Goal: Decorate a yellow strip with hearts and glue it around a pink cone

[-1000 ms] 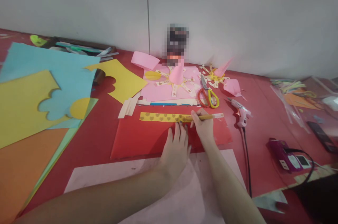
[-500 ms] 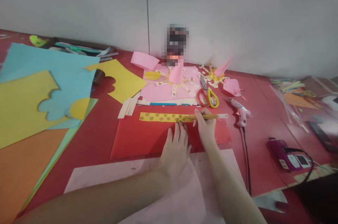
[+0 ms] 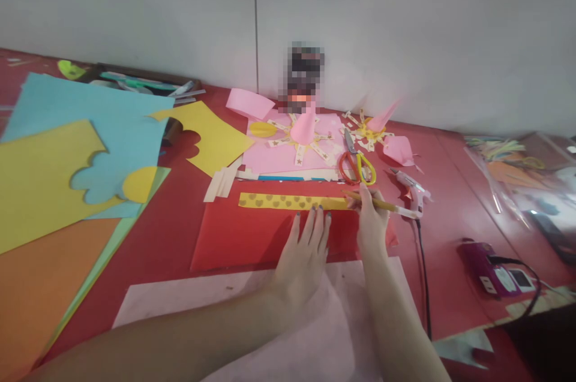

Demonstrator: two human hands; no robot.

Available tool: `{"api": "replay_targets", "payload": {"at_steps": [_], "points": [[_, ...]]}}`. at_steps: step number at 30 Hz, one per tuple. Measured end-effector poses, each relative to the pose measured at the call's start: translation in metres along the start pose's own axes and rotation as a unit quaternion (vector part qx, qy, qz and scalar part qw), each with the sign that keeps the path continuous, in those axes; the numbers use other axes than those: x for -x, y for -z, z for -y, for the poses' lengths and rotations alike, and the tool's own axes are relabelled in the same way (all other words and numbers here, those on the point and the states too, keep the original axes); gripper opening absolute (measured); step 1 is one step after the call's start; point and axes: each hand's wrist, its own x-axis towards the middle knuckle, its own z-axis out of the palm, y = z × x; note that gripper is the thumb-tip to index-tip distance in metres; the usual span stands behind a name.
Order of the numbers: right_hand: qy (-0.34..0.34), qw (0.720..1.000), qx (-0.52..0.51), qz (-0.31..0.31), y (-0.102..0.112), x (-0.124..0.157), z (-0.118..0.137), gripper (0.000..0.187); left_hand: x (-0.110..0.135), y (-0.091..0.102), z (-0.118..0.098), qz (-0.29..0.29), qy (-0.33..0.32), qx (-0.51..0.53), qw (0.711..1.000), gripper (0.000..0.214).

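Observation:
My left hand (image 3: pixel 304 250) lies flat, fingers stretched out, on a red paper sheet (image 3: pixel 243 238), its fingertips touching the near edge of a yellow strip with a heart pattern (image 3: pixel 288 201). My right hand (image 3: pixel 371 223) is closed round a yellow pencil (image 3: pixel 382 204) held at the strip's right end, its tip pointing left. A pale pink sheet (image 3: pixel 225 304) lies under both forearms.
Red and yellow scissors (image 3: pixel 357 165) and a pink glue gun (image 3: pixel 411 190) with its cord lie just beyond my right hand. Pink cones and paper flowers (image 3: pixel 303 130) sit by the wall. Large blue, yellow and orange sheets (image 3: pixel 67 148) cover the left. A purple device (image 3: pixel 488 265) lies right.
My right hand has slid with the pencil to the right along the strip, from its middle to its right end. My left hand stays flat on the red sheet.

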Motion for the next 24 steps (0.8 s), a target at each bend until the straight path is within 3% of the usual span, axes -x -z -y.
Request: {"api": "replay_targets", "payload": {"at_steps": [13, 24], "points": [[-0.008, 0.996, 0.062, 0.058, 0.001, 0.007, 0.006, 0.026, 0.001, -0.002, 0.000, -0.002, 0.004, 0.028, 1.000, 0.051], [0.014, 0.994, 0.084, 0.066, 0.000, 0.005, -0.010, 0.029, 0.001, 0.003, 0.001, 0.007, 0.006, 0.008, 1.000, 0.052]]}}
